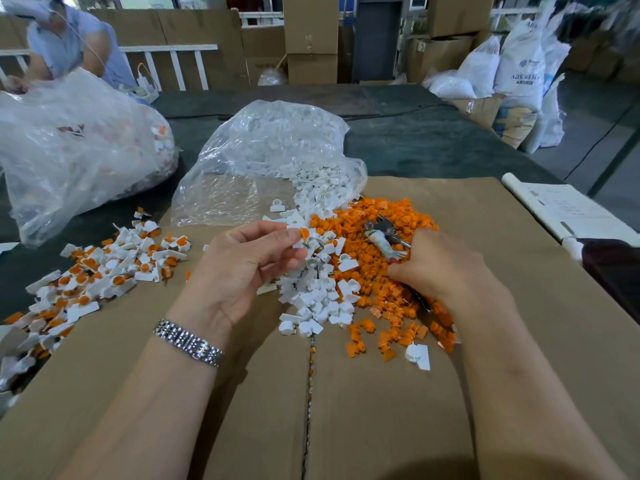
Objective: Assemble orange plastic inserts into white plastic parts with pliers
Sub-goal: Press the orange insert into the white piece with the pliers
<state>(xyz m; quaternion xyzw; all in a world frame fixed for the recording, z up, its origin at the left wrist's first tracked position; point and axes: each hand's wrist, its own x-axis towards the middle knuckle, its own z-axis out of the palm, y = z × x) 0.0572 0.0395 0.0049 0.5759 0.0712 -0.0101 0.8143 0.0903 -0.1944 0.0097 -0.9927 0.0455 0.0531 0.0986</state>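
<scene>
My left hand (242, 268) pinches a white plastic part (297, 241) with an orange insert (304, 233) at its top, held above the pile of loose white parts (313, 292). My right hand (440, 268) grips the pliers (384, 239), whose taped handles and metal jaws stick out over the heap of orange inserts (374, 216). The lower pliers handle pokes out under my right wrist. Assembled white-and-orange pieces (104, 268) lie spread at the left on the cardboard (346, 410).
An open clear bag of white parts (277, 147) lies behind the piles. A bigger clear bag (79, 143) stands at the left, handled by another person (72, 39). Papers (561, 206) lie at the right edge. Boxes and white sacks (519, 64) stand beyond the table.
</scene>
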